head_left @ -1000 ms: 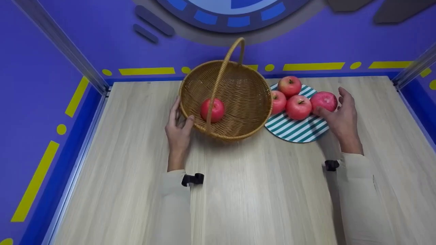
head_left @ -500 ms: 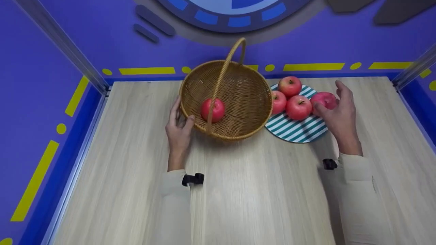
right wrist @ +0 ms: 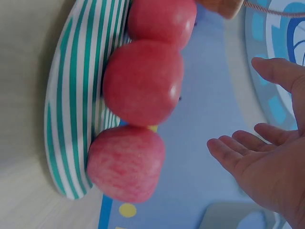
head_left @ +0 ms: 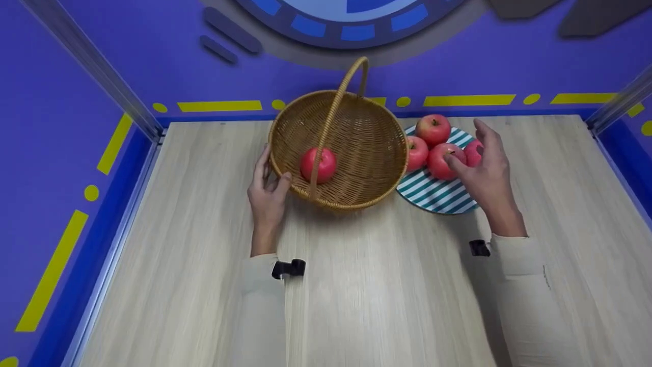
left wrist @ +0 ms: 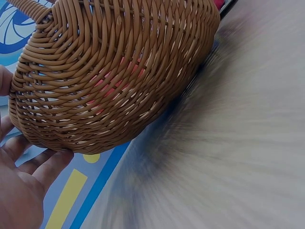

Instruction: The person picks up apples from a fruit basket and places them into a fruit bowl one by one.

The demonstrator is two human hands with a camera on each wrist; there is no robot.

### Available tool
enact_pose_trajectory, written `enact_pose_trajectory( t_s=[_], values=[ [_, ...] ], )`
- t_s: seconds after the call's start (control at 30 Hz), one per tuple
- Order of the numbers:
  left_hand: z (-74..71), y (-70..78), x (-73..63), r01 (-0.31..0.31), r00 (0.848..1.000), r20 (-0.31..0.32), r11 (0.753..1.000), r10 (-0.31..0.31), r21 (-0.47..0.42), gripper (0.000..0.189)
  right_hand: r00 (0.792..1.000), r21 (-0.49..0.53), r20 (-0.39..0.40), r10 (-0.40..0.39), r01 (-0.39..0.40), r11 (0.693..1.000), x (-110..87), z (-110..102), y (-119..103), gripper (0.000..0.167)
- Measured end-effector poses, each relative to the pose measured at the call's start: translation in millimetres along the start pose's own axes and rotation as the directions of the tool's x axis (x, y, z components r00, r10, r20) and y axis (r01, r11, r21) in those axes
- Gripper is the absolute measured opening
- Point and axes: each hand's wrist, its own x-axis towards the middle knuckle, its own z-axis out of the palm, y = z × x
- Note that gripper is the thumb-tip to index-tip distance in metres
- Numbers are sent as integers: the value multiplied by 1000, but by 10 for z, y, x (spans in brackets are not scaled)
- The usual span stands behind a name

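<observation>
A woven wicker basket (head_left: 359, 148) with an arched handle stands at the back middle in the head view, a red apple (head_left: 318, 165) inside it. My left hand (head_left: 267, 201) holds the basket's left side, thumb at the rim and fingers along the outer wall, as the left wrist view also shows. Right of the basket, a green-and-white striped plate (head_left: 433, 196) carries several red apples (head_left: 433, 129). My right hand (head_left: 486, 176) hovers over the plate's right part, fingers spread with nothing between them. It partly hides the rightmost apple (right wrist: 126, 163), seen whole in the right wrist view.
A blue-purple wall panel (head_left: 214, 81) with yellow marks rises right behind the basket and plate. Another panel (head_left: 56, 204) flanks the wooden table (head_left: 356, 285) on its left. Black wrist cameras (head_left: 289, 268) sit on both sleeves.
My right hand has moved left from beside the rightmost apple to over the plate, its thumb now overlapping the front apple. The left hand and the basket have stayed put.
</observation>
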Motion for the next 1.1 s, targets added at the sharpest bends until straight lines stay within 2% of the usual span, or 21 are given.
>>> enact_pose_trajectory(
  t_s=[0.33, 0.57, 0.7, 1.1],
  values=[
    [12, 13, -2, 3, 1000, -1, 1000, -3, -17, 73, 992, 16, 41, -120, 119, 993, -50, 174, -169, 87],
    [4, 4, 6, 0, 1000, 0, 1000, 0, -12, 71, 975, 45, 57, -215, 212, 976, -70, 332, -298, 86],
    [7, 19, 10, 1, 1000, 4, 1000, -1, 5, 72, 960, 103, 69, -270, 262, 959, -71, 430, -388, 84],
    [-1, -1, 17, -10, 1000, 2, 1000, 10, -8, 72, 925, 186, 184, -332, 299, 936, -71, 809, -544, 79]
  ],
)
